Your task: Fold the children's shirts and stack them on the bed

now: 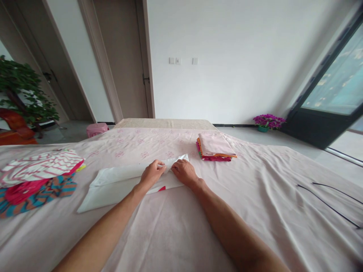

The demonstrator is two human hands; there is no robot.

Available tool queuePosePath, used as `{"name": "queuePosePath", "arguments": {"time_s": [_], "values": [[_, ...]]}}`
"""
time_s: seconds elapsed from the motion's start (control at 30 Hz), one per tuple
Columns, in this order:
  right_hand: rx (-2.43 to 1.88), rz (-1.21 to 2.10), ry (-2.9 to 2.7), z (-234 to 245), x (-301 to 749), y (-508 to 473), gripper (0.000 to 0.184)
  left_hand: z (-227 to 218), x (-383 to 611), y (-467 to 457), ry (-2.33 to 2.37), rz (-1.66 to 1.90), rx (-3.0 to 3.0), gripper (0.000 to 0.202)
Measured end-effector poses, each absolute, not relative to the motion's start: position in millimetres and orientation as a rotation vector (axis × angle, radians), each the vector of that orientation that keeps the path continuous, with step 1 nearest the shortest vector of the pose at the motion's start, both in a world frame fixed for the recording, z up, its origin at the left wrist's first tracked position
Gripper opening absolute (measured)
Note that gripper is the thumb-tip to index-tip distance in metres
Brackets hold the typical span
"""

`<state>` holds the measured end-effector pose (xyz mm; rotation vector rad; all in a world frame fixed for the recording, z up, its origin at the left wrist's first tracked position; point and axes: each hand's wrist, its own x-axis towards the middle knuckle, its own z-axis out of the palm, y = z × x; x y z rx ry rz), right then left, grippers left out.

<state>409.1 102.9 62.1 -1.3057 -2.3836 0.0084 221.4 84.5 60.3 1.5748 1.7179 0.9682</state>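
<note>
A white piece of folded clothing [113, 190] with a small red patch on its near edge lies flat in front of me. Its far part is turned over in a long strip. My left hand [153, 172] is closed in a pinch on that strip, near the middle. Close beside it, my right hand [185, 172] grips the strip toward its right end, where a shiny corner sticks up. The fingertips of both hands are partly hidden.
A pale pink flowered sheet [170, 234] covers the bed. Right of my hands sits a neat stack of folded cloths [215, 145]. Rumpled striped clothes [39, 170] lie at the left. Two thin black cords [329, 204] are at the right. A pink stool [96, 129] stands beyond the bed.
</note>
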Motion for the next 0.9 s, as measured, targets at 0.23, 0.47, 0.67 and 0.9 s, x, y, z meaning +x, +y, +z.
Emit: {"name": "queuePosePath", "arguments": {"time_s": [0.23,0.47,0.67,0.9], "values": [[-1.261,0.066,-2.353,62.9,411.1,100.6,0.021,65.9,235.3,84.0,1.534,1.081,1.247,0.029],[-1.23,0.098,-2.398,63.2,407.5,96.9,0.035,73.0,237.6,83.7,1.415,1.189,1.045,0.029],[-1.309,-0.077,-2.273,70.4,408.8,93.5,0.039,71.6,243.9,91.0,1.299,1.3,0.847,0.026],[-1.28,-0.219,-2.228,75.6,403.2,81.2,0.025,78.4,246.4,96.7,1.069,1.401,0.54,0.019]]}}
